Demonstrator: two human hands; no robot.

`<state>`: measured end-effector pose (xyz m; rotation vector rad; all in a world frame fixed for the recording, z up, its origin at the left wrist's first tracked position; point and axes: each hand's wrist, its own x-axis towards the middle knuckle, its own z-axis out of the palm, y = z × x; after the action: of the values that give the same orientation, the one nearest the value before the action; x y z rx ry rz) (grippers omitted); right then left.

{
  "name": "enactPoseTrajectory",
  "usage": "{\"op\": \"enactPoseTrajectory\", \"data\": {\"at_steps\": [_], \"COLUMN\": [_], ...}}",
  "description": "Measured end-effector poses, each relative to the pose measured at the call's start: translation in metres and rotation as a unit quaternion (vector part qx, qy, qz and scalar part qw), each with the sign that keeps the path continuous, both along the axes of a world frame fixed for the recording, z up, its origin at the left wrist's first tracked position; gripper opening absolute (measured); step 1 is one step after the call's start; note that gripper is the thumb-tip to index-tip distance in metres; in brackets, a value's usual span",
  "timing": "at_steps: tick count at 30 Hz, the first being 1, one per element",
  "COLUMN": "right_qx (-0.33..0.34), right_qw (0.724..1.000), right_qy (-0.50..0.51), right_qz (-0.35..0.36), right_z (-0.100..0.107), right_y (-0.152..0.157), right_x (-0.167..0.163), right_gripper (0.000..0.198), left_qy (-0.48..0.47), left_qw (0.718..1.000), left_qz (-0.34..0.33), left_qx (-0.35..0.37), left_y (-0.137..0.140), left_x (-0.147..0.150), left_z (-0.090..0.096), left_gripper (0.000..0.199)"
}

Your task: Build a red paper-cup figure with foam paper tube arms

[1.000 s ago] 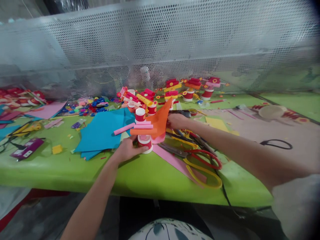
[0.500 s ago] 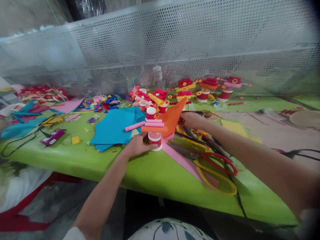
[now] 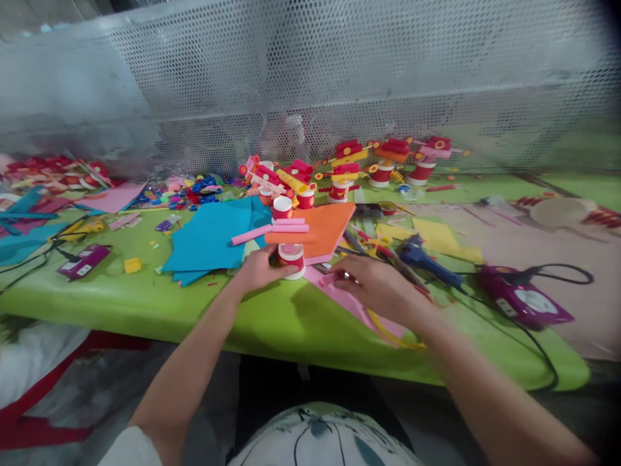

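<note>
"Gripping anything, the left hand (image 3: 255, 272)?"

"Yes, thumb and fingers round the lower red-and-white cup (image 3: 291, 257), upright on the green table (image 3: 189, 307)."

"And the right hand (image 3: 373, 285)?"

"Bent over the pink strip (image 3: 344, 299); I can't tell whether it pinches anything."

"Around them?"

"An orange roll (image 3: 284, 238) and pink rolls (image 3: 291, 228) above that cup, blue sheets (image 3: 208, 233) to the left, a blue glue gun (image 3: 431, 264) to the right."

"Farther back?"

"A perforated metal panel (image 3: 310, 71)."

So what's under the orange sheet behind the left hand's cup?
Under the orange sheet, a pink edge shows at the near side. Anything else beneath is covered; the rolls above the cup hide its left side.
</note>
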<state>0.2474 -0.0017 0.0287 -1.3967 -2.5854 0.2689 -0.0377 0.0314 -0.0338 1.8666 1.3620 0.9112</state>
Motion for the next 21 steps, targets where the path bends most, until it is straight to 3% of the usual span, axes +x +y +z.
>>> {"op": "enactPoseTrajectory", "data": {"at_steps": [6,15,21], "right_qx": [0.033,0.069,0.074], "right_qw": [0.998,0.996,0.997], "right_qy": [-0.044,-0.052,0.010], "right_qz": [-0.013,-0.034,-0.022], "right_z": [-0.031,-0.030,-0.030], "right_y": [-0.005,0.000,-0.006], "right_x": [-0.021,-0.020,-0.001], "right_gripper": [0.023,0.042,0.036], "left_qy": [0.010,0.018,0.017], "left_qw": [1.000,1.000,1.000], "left_qz": [0.000,-0.002,-0.009], "left_qx": [-0.001,0.004,-0.007], "left_y": [0.000,-0.002,-0.003], "left_x": [0.001,0.001,0.000], "left_z": [0.002,0.001,0.001], "left_gripper": [0.061,0.062,0.064]}}
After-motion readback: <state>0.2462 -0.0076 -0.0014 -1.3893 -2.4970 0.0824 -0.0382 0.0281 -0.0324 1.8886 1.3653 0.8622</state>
